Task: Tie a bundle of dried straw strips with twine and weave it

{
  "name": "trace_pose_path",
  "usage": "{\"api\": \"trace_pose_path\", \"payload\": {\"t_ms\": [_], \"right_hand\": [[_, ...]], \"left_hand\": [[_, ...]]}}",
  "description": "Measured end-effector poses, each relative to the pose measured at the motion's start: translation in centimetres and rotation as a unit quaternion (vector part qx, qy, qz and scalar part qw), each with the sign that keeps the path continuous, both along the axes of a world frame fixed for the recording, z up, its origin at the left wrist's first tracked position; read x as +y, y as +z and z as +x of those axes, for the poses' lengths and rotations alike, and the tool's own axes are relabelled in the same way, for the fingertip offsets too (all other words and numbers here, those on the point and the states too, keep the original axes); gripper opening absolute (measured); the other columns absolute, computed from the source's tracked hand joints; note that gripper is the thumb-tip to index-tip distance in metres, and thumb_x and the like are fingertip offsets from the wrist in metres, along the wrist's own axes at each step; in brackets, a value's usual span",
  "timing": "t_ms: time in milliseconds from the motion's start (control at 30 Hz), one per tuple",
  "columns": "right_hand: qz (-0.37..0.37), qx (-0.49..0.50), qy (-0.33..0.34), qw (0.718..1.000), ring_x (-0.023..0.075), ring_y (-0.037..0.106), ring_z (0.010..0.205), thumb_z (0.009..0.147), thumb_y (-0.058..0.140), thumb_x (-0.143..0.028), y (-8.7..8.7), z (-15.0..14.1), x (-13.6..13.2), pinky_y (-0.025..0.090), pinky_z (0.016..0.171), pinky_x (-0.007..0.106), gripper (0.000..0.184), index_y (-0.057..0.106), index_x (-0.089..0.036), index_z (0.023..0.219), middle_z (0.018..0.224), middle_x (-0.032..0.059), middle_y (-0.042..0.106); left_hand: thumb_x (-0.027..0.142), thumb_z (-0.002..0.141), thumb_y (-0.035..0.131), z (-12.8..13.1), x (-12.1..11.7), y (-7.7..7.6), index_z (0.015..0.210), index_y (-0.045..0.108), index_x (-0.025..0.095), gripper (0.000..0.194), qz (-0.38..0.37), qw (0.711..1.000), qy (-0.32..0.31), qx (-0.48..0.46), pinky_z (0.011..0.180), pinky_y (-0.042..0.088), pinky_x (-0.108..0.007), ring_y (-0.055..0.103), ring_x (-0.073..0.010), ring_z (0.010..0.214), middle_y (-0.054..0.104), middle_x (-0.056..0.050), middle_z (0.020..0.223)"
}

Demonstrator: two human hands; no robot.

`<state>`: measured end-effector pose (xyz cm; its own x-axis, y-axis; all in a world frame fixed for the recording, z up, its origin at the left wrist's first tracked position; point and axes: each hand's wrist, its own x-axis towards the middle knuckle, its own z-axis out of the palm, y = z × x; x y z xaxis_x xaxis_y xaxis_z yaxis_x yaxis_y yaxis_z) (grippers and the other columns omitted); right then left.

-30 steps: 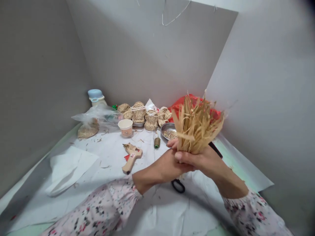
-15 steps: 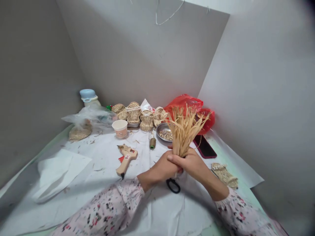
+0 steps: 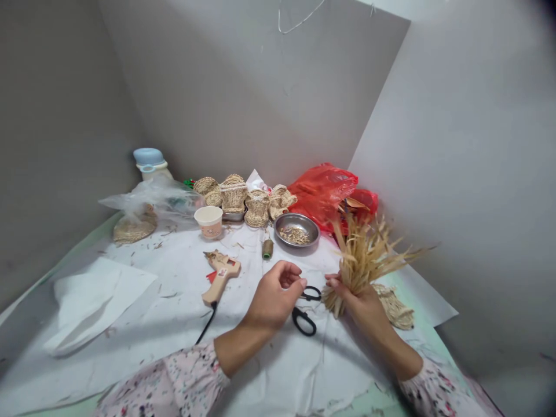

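My right hand (image 3: pixel 360 301) is wrapped round a bundle of dry, straw-coloured strips (image 3: pixel 362 258). The bundle's loose tops fan out up and to the right, and its cut ends show below my fingers. My left hand (image 3: pixel 278 292) is apart from the bundle, its fingers loosely curled with a gap to the thumb and nothing visible between them. Beside its thumb lie scissors with black handles (image 3: pixel 304 322) on the white table covering. A woven straw piece (image 3: pixel 396 307) lies behind my right wrist, partly hidden. The bundle covers the spot where the phone lay.
A hot glue gun (image 3: pixel 221 281) lies left of centre, its cord running towards me. Behind stand a paper cup (image 3: pixel 209 225), a twine spool (image 3: pixel 267 249) and a metal bowl (image 3: pixel 297 230) with bits inside. Several woven pieces (image 3: pixel 233 197) and red plastic bags (image 3: pixel 324 191) line the back wall.
My left hand has let go of the straw bundle and moved left. My right hand has carried the bundle right and lower, tilting it rightward. The bowl and scissors handles now show more fully.
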<state>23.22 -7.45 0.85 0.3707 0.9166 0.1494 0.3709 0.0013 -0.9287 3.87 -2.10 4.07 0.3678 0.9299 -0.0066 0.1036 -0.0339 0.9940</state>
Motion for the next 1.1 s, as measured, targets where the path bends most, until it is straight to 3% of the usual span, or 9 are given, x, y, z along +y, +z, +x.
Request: {"api": "trace_pose_path", "payload": {"t_ms": [100, 200, 300, 367, 533, 600, 767, 967, 1100], "right_hand": [[-0.026, 0.0, -0.045, 0.999, 0.0276, 0.067, 0.09, 0.082, 0.057, -0.048, 0.7, 0.5, 0.1, 0.048, 0.075, 0.035, 0.033, 0.062, -0.016, 0.089, 0.092, 0.0116, 0.072], [-0.126, -0.078, -0.042, 0.988, 0.0245, 0.067, 0.071, 0.082, 0.054, -0.044, 2.6, 1.8, 0.4, 0.046, 0.059, 0.03, 0.028, 0.057, -0.017, 0.09, 0.075, 0.007, 0.071], [-0.227, -0.196, 0.006, 0.954, 0.0214, 0.064, 0.06, 0.08, 0.051, -0.032, 3.4, 3.0, 0.7, 0.042, 0.057, 0.028, 0.018, 0.055, -0.017, 0.09, 0.064, 0.0039, 0.067], [-0.261, -0.261, -0.012, 0.929, 0.0212, 0.064, 0.061, 0.079, 0.049, -0.027, 3.1, 3.7, 1.0, 0.04, 0.058, 0.028, 0.018, 0.054, -0.016, 0.092, 0.066, 0.0051, 0.067], [-0.251, -0.318, -0.102, 0.909, 0.0241, 0.066, 0.072, 0.084, 0.04, -0.032, 1.8, 4.7, 2.1, 0.04, 0.06, 0.028, 0.03, 0.055, -0.014, 0.103, 0.077, 0.0098, 0.069], [-0.271, -0.339, -0.073, 0.898, 0.0258, 0.067, 0.078, 0.084, 0.041, -0.03, 1.5, 4.4, 2.4, 0.041, 0.062, 0.029, 0.031, 0.056, -0.012, 0.105, 0.085, 0.0135, 0.069], [-0.355, -0.424, 0.006, 0.833, 0.034, 0.066, 0.09, 0.084, 0.047, -0.031, 1.6, 2.1, 2.5, 0.042, 0.068, 0.034, 0.036, 0.053, -0.006, 0.11, 0.097, 0.0239, 0.068], [-0.341, -0.465, 0.001, 0.817, 0.0377, 0.067, 0.089, 0.084, 0.051, -0.051, 2.7, 0.7, 1.7, 0.044, 0.069, 0.038, 0.053, 0.049, -0.007, 0.114, 0.096, 0.0237, 0.068], [-0.321, -0.497, -0.015, 0.806, 0.0384, 0.067, 0.086, 0.087, 0.048, -0.054, 3.5, 0.5, 0.7, 0.044, 0.069, 0.04, 0.048, 0.054, -0.01, 0.104, 0.089, 0.0217, 0.069]], "left_hand": [[0.026, 0.076, 0.058, -0.5, 0.0, 0.1, 0.081, 0.054, 0.017, 0.011, 0.026, 1.0, 0.016, -0.005, 0.069, 0.041, -0.026, 0.051, -0.0143, 0.071, 0.055, 0.0, 0.075], [0.026, 0.077, 0.056, -0.8, 0.1, -0.1, 0.08, 0.054, 0.017, 0.009, 0.04, 0.999, 0.028, -0.017, 0.069, 0.04, -0.026, 0.049, -0.0142, 0.071, 0.054, 0.0, 0.074], [0.026, 0.078, 0.056, -0.9, 0.3, -0.4, 0.08, 0.054, 0.018, 0.009, 0.039, 0.998, 0.04, -0.023, 0.068, 0.039, -0.026, 0.048, -0.0145, 0.07, 0.053, 0.0, 0.074], [0.026, 0.077, 0.056, -1.0, 0.3, -0.7, 0.078, 0.054, 0.018, 0.008, 0.04, 0.998, 0.039, -0.017, 0.067, 0.039, -0.026, 0.048, -0.0148, 0.07, 0.054, 0.0, 0.073], [0.025, 0.076, 0.055, -1.2, 0.2, -1.0, 0.075, 0.055, 0.018, 0.008, 0.036, 0.999, 0.033, 0.001, 0.066, 0.038, -0.026, 0.048, -0.0149, 0.068, 0.053, 0.001, 0.069], [0.026, 0.075, 0.056, -1.2, 0.1, -1.1, 0.074, 0.055, 0.018, 0.008, 0.032, 0.999, 0.031, 0.002, 0.065, 0.038, -0.026, 0.048, -0.0145, 0.066, 0.053, 0.001, 0.068], [0.027, 0.074, 0.056, -1.2, 0.0, -1.1, 0.073, 0.056, 0.018, 0.009, 0.036, 0.999, 0.023, 0.008, 0.064, 0.038, -0.025, 0.048, -0.0147, 0.066, 0.053, 0.001, 0.067], [0.028, 0.075, 0.056, -1.2, -0.1, -1.0, 0.073, 0.057, 0.018, 0.01, 0.038, 0.999, 0.019, 0.013, 0.063, 0.038, -0.025, 0.049, -0.015, 0.066, 0.054, 0.0, 0.068], [0.027, 0.076, 0.056, -1.3, -0.1, -0.9, 0.073, 0.057, 0.018, 0.009, 0.045, 0.999, 0.022, 0.018, 0.064, 0.038, -0.026, 0.049, -0.015, 0.066, 0.054, 0.0, 0.068]]}}
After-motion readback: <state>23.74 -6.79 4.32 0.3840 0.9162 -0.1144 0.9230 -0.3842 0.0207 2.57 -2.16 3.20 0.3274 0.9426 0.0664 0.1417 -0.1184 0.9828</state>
